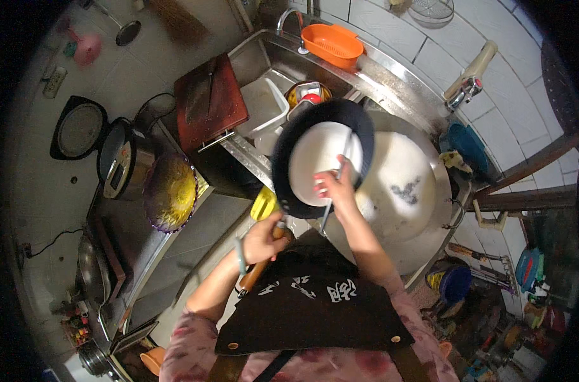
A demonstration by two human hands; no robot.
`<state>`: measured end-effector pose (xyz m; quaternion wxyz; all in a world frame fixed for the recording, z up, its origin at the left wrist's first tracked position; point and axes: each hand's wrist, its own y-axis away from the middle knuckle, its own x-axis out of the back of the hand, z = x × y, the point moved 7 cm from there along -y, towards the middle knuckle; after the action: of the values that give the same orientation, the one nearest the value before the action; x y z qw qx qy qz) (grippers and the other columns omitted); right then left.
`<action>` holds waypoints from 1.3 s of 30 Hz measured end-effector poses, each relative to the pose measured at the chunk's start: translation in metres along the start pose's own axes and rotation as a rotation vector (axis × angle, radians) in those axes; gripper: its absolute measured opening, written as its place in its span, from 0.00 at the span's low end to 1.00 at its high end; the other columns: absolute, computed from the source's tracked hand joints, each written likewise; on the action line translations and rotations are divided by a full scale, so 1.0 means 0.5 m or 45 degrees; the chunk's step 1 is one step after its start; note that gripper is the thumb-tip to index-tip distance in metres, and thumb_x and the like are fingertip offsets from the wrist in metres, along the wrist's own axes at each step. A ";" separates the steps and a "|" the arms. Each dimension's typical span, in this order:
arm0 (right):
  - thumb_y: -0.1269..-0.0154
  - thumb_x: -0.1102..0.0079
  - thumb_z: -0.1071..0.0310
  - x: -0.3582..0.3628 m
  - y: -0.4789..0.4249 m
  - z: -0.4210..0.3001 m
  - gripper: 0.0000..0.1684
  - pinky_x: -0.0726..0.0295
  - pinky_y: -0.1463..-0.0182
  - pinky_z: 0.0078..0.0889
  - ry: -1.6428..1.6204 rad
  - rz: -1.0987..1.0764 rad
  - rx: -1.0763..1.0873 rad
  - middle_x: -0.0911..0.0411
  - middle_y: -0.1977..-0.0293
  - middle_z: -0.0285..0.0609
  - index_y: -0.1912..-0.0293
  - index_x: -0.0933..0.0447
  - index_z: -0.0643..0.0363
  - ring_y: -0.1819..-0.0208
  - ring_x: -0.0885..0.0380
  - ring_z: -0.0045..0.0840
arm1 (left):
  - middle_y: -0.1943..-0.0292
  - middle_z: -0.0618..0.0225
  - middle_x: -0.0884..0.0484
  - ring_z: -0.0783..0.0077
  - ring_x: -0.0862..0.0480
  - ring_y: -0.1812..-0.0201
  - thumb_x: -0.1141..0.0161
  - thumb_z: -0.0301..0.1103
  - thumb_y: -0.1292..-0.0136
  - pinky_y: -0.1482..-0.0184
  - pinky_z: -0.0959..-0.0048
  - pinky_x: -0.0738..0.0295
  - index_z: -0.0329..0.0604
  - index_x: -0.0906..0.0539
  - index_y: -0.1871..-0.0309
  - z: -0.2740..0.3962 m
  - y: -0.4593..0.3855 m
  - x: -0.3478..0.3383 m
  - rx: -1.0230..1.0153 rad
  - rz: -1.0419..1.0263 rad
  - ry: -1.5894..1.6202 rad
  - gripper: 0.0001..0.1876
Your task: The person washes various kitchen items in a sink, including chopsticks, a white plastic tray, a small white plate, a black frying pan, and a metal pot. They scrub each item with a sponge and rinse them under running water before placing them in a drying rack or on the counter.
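Observation:
My left hand [265, 238] grips the wooden handle [255, 274] of a dark wok-like pan [287, 138]. The pan is tilted in front of me over the sink counter, its inside facing up and showing a wide pale area [313, 162]; whether that is liquid or glare I cannot tell. Over the pan's inside, my right hand [339, 186] holds a thin metal rod-like utensil [326, 217]; blur hides its far end. To the right, partly behind the pan and my right forearm, sits a large round metal basin [443, 191] of cloudy whitish water [399, 162] with a dark patch.
A reddish-brown cutting board [210, 102] leans across the sink [275, 52] at left. An orange plastic basket [332, 45] stands behind, near a tap [466, 93]. A yellow item [264, 204] lies beside the pan. An amber glass bowl [172, 193] is at left.

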<state>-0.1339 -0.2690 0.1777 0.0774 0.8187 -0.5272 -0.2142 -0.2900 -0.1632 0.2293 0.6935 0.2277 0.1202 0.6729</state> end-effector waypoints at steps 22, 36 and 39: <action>0.44 0.53 0.64 0.526 -0.043 0.123 0.20 0.32 0.59 0.38 1.000 0.991 0.025 0.31 0.62 0.56 0.54 0.40 0.66 0.61 0.30 0.45 | 0.83 0.69 0.31 0.79 0.31 0.88 0.50 0.20 0.54 0.86 0.81 0.35 0.38 0.35 0.57 0.144 -0.240 -0.002 -0.150 0.038 0.080 0.17; 0.41 0.54 0.63 0.323 -0.043 0.207 0.17 0.32 0.70 0.21 0.102 0.262 -0.345 0.33 0.78 0.36 0.55 0.37 0.63 0.74 0.31 0.19 | 0.86 0.75 0.38 0.83 0.39 0.87 0.53 0.27 0.48 0.84 0.84 0.42 0.37 0.32 0.58 -0.121 -0.314 0.538 -0.318 0.508 1.228 0.13; 0.39 0.56 0.65 0.274 -0.061 0.243 0.18 0.31 0.67 0.25 0.008 0.123 -0.323 0.30 0.73 0.38 0.53 0.38 0.65 0.69 0.29 0.23 | 0.83 0.77 0.37 0.83 0.38 0.83 0.52 0.29 0.49 0.79 0.83 0.40 0.36 0.33 0.53 -0.164 -0.311 0.583 -0.369 0.661 1.089 0.18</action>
<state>-0.1130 -0.3665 0.0213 0.1923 0.7767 -0.5343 -0.2726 -0.1732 0.1389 0.1246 0.4172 -0.1436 0.2381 0.8653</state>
